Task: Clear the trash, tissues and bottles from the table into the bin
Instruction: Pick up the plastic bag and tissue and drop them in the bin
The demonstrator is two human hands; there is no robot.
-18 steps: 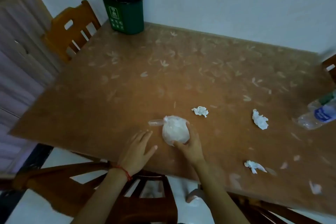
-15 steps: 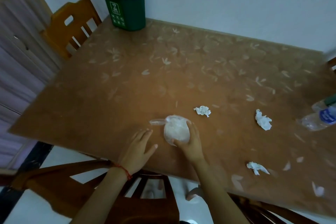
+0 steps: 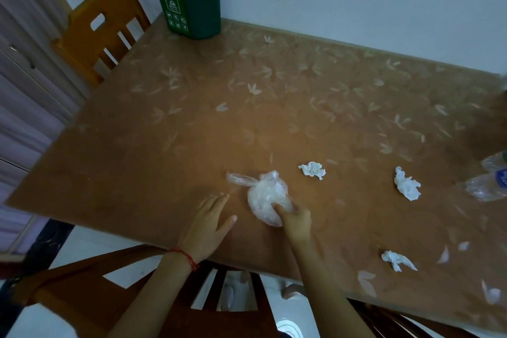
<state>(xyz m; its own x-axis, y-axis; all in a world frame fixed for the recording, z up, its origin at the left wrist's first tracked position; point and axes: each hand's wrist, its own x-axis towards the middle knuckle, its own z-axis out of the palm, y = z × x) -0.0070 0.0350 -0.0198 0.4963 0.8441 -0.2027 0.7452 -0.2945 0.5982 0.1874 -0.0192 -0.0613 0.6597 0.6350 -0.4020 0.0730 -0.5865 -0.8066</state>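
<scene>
A pale wall backs a brown table [image 3: 192, 123] whose cover is printed with faint leaf shapes, and I take the green bin [image 3: 192, 3] as my landmark: it stands on the table's far corner against the wall, lined with a black bag. Just left of the bin I see the back of a yellow wooden chair [image 3: 96, 33]. Well nearer to me than the bin, close to the near table edge, lies a knotted clear plastic bag [image 3: 263, 195] with something white inside. My right hand [image 3: 295, 218] holds the near side of that bag, fingers curled over it and thumb pressed into the plastic. My left hand [image 3: 210, 223] rests flat on the table just left of the bag, fingers straight and together, thumb spread, holding nothing; a red string circles its wrist. Right of the bag, and far from the bin, a small crumpled tissue [image 3: 312, 170] lies apart from my hand. A second tissue [image 3: 407, 186] lies further right, and a third tissue [image 3: 397, 259] sits by the near edge, farthest from the bin of the three. At the right border of the view, across the table from the bin, a clear plastic bottle [image 3: 485, 186] lies on its side, partly cut off. A dark wooden chair [image 3: 192, 310] stands below the near edge.
</scene>
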